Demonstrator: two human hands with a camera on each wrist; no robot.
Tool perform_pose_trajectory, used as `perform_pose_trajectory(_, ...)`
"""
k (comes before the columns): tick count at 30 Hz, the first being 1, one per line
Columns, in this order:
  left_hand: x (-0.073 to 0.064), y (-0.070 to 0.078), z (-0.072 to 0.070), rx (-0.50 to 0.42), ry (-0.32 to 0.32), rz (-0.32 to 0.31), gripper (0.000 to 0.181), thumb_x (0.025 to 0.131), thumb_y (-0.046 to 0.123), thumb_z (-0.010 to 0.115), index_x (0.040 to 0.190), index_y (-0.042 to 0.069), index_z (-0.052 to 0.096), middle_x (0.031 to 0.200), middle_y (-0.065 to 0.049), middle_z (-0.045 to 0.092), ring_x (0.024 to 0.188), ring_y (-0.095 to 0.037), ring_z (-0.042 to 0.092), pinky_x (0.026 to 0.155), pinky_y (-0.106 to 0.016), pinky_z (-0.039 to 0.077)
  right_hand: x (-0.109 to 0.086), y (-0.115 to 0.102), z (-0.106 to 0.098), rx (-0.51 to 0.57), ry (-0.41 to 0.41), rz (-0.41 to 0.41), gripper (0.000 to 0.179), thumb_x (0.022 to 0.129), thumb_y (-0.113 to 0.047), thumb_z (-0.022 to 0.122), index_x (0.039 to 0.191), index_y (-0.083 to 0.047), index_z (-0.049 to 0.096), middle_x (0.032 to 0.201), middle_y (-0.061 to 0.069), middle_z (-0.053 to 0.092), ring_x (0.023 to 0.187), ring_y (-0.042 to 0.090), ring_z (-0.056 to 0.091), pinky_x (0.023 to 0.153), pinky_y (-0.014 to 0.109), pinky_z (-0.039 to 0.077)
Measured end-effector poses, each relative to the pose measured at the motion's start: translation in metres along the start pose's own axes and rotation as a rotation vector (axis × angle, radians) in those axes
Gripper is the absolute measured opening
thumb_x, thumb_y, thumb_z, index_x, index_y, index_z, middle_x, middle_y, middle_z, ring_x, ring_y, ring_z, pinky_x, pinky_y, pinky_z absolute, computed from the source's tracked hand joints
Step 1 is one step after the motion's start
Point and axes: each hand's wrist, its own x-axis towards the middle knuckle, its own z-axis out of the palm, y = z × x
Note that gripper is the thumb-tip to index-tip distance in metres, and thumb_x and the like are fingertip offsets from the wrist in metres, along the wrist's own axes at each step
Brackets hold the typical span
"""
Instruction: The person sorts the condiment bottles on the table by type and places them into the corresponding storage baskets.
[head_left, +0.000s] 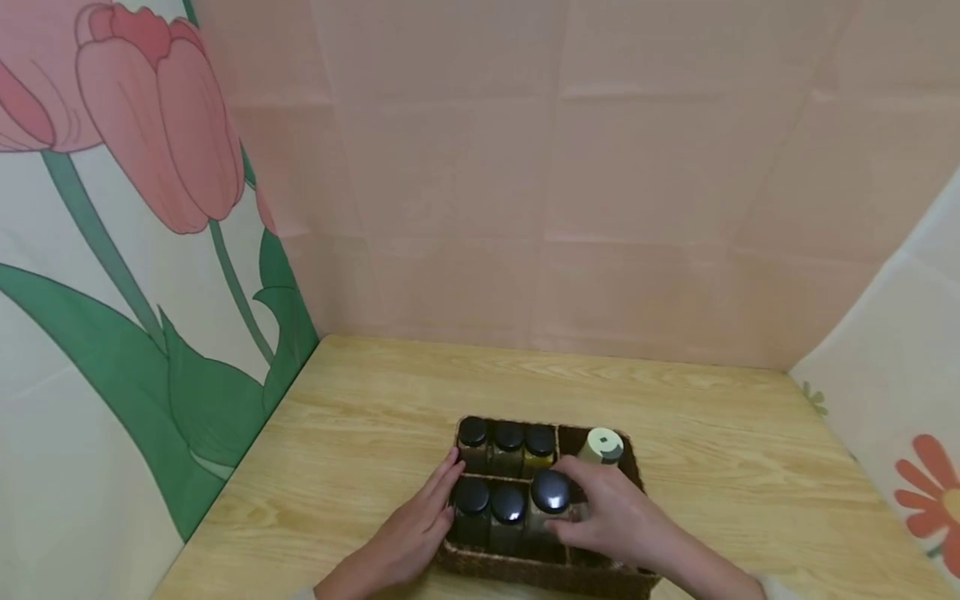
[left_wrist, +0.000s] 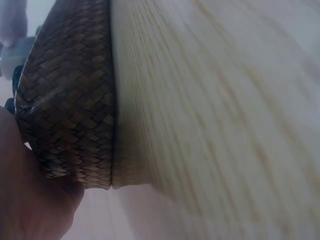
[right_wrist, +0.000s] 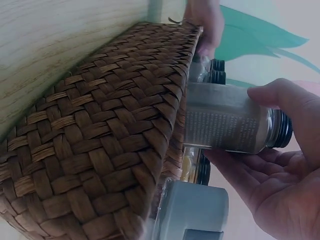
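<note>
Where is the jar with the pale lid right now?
In the head view, the pale-lidded jar stands in the woven basket's far right compartment, beside the back row of black-lidded jars and just beyond the right hand.

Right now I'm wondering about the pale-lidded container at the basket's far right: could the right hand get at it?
Probably yes, once freed. The right hand grips a black-lidded jar; the pale-lidded container stands just beyond it in the basket, its top uncovered.
</note>
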Motion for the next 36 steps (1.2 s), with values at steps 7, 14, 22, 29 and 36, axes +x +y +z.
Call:
perform_pose_trajectory(7,0.001,-0.001,0.000,-0.004,-0.006,0.000,0.056,0.111,0.033,0.031,0.164,0.021,0.017,0.171,0.009,0.001,0.153,-0.022,0.022,0.115,-0.051,0.035,0.002,0.006,0.004,0.036,-0.040,-0.012,0.034,0.084,-0.028,0.083,0.110,-0.018,0.064,0.091,-0.013,0.068,0.071,0.002,0.064,0.060,0.023,0.053)
perform_pose_trajectory(14,0.001,0.000,-0.001,0.004,0.001,0.007,0.056,0.111,0.032,0.032,0.164,0.020,0.017,0.171,0.009,0.001,0.153,-0.021,0.022,0.115,-0.051,0.035,0.001,0.007,0.007,-0.036,-0.029,-0.018,0.034,0.083,-0.030,0.084,0.110,-0.021,0.066,0.088,-0.018,0.067,0.069,-0.001,0.061,0.060,0.022,0.050)
perform_pose_trajectory(22,-0.001,-0.001,0.002,-0.008,0.009,-0.003,0.056,0.111,0.031,0.033,0.164,0.021,0.018,0.170,0.009,0.002,0.153,-0.022,0.023,0.116,-0.052,0.034,0.005,0.002,0.007,-0.066,-0.074,-0.011,0.032,0.079,-0.026,0.086,0.102,-0.021,0.063,0.080,-0.017,0.062,0.066,-0.002,0.056,0.056,0.022,0.048)
perform_pose_trajectory(29,-0.001,-0.001,0.003,-0.015,-0.004,-0.009,0.057,0.110,0.032,0.034,0.164,0.023,0.018,0.170,0.010,0.003,0.153,-0.022,0.023,0.116,-0.052,0.034,0.009,0.001,0.006,-0.118,-0.131,0.000,0.033,0.077,-0.028,0.086,0.100,-0.020,0.063,0.078,-0.017,0.060,0.061,-0.001,0.052,0.053,0.023,0.045)
perform_pose_trajectory(36,-0.001,-0.002,0.002,0.001,0.011,0.004,0.057,0.110,0.031,0.033,0.164,0.023,0.017,0.171,0.008,0.002,0.152,-0.023,0.024,0.115,-0.052,0.035,0.014,-0.003,0.004,-0.210,-0.162,0.022,0.037,0.075,-0.032,0.088,0.100,-0.021,0.064,0.080,-0.016,0.061,0.064,0.003,0.052,0.054,0.025,0.044)
